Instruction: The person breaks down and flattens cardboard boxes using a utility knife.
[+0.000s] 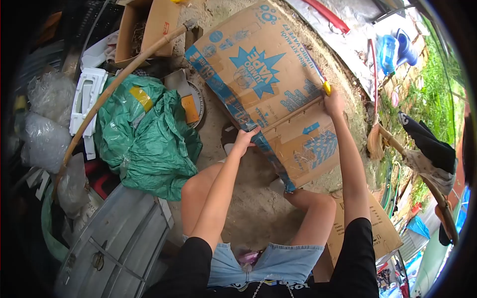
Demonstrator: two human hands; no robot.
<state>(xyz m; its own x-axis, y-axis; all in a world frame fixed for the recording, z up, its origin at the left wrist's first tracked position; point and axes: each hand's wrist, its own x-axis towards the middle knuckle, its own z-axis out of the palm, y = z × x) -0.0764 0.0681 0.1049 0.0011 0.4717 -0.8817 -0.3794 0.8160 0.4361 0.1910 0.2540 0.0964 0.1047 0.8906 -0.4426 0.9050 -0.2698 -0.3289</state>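
Observation:
A large brown cardboard box (278, 107) with blue print, partly flattened, is tilted in front of my knees. Blue printed tape runs down its left edge. My left hand (244, 142) pinches that edge near the middle, thumb on the printed face. At the opposite edge, my right hand (334, 103) is closed around a slim tool with a yellow handle (327, 88). Its thin length lies along the box's upper right edge; the exact kind of tool I cannot tell.
Left of my knees sits a green plastic sack (144, 129), beside white foam pieces (89, 102) and clear plastic bags (47, 139). A curved wooden pole (119, 77) crosses there. Grey metal panel (119, 243) lies lower left. Another cardboard piece (370, 226) rests by my right leg.

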